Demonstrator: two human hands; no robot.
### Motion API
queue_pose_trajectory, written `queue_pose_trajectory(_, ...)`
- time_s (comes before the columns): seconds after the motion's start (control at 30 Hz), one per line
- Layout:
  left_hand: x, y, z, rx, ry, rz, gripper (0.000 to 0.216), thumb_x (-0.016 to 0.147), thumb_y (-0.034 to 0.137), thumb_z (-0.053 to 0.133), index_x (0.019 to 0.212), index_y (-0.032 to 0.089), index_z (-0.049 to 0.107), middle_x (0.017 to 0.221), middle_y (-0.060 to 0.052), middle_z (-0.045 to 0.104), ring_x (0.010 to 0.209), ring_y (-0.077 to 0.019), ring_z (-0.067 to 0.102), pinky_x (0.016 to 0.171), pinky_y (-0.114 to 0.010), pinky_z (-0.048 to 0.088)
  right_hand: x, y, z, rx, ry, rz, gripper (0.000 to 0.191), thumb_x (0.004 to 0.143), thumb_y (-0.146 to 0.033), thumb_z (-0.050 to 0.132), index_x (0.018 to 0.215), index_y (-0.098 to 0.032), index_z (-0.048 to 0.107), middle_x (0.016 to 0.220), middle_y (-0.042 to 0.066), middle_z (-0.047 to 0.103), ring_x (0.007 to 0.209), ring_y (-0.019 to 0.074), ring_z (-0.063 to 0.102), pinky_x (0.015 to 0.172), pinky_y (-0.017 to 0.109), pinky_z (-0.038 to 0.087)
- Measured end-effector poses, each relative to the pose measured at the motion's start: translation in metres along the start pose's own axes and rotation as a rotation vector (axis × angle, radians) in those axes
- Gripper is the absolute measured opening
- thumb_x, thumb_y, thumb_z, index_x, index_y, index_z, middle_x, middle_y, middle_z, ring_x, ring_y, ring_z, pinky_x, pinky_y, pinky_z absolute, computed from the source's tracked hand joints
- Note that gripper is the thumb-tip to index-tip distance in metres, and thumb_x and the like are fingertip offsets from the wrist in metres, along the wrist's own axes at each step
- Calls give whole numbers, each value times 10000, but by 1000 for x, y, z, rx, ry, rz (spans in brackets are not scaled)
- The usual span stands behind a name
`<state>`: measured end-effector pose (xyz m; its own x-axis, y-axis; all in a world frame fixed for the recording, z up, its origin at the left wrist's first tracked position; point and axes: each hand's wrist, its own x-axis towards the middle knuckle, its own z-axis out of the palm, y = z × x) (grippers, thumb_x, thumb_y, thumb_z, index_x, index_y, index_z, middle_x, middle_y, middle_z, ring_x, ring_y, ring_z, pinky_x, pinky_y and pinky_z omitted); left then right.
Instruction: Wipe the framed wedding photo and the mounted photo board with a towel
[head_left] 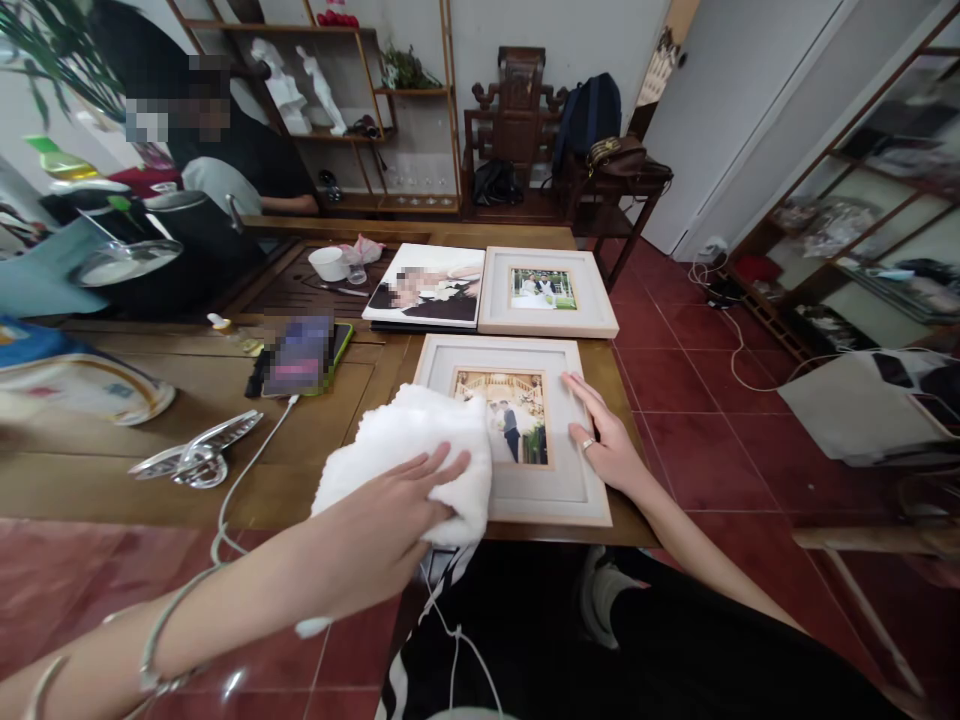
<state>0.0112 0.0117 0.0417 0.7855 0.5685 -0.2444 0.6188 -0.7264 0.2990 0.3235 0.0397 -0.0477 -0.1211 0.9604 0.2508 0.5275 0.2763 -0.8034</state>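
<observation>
My left hand (409,510) presses on a bunched white fluffy cloth (405,440), its fingers curved over the top and the thumb hidden. Beneath the cloth lies a pale wooden picture frame (517,505) with a wide white mat, flat on the table; the cloth covers its left part. A wedding photo (529,410) of a couple shows in its middle. My right hand (611,445), wearing a ring, rests on the frame's right side, fingers stretched out and slightly spread. A bracelet circles my left wrist.
Behind lie another framed photo (592,315) and a white photo panel (435,255). Left on the wooden table (360,400) are a phone (300,355) with a cable, a shiny metal object (199,455) and a blue-white bag (75,375). A person (262,150) sits across.
</observation>
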Motion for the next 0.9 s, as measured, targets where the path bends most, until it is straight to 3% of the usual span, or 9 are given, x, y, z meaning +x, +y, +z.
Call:
queue_pose_trajectory(0.13, 35, -20, 4, 94, 87, -56, 356, 778, 83, 545, 1072, 192, 715, 1575, -68, 229, 1447, -308, 180, 1179, -442, 246, 0, 1, -1, -3, -27, -17, 629, 867, -184, 457, 1475, -292, 333, 1567, 42, 298, 1464, 230, 227, 1201, 491, 162)
queue_pose_trajectory(0.3, 90, -59, -2, 303, 335, -121, 325, 805, 86, 520, 1080, 111, 692, 1588, -148, 169, 1458, -355, 91, 1183, -530, 141, 0, -1, -3, -7, -46, -25, 631, 867, -179, 455, 1475, -295, 331, 1570, 35, 289, 1465, 233, 221, 1203, 496, 156)
queue_pose_trajectory(0.47, 118, -77, -7, 370, 397, -150, 337, 833, 121, 553, 1157, 122, 645, 1573, -174, 212, 1446, -397, 135, 1140, -596, 211, 0, -2, -4, 3, -44, -15, 631, 866, -174, 457, 1470, -312, 337, 1563, 21, 303, 1463, 234, 229, 1204, 500, 156)
queue_pose_trajectory(0.57, 112, -68, -4, 395, 324, -118, 410, 817, 0, 480, 1170, 139, 634, 1534, -174, 316, 1424, -377, 242, 1100, -560, 317, 0, -3, -3, 3, -45, -9, 629, 862, -176, 460, 1467, -304, 345, 1562, 23, 305, 1462, 234, 229, 1203, 494, 157)
queue_pose_trajectory(0.67, 88, -44, 3, 394, 234, -58, 436, 810, -51, 442, 1142, 137, 653, 1487, -202, 385, 1392, -376, 317, 1075, -532, 366, 0, -3, -2, -7, -34, -3, 627, 858, -174, 462, 1462, -299, 355, 1560, 28, 310, 1461, 235, 236, 1202, 490, 157)
queue_pose_trajectory(0.8, 41, -5, 14, 315, 40, -3, 300, 818, 54, 576, 1070, 160, 696, 1482, -220, 384, 1359, -410, 358, 1055, -539, 391, 0, -2, -1, -7, -15, -3, 622, 854, -169, 461, 1457, -290, 366, 1553, 41, 324, 1455, 232, 251, 1198, 486, 171)
queue_pose_trajectory(0.9, 13, 16, 20, 244, -35, 112, 388, 720, 175, 739, 1104, 197, 687, 1525, -186, 324, 1382, -401, 321, 1079, -513, 381, 0, -2, -1, -6, -16, -6, 624, 851, -163, 463, 1455, -290, 370, 1551, 41, 328, 1454, 229, 256, 1197, 482, 181)
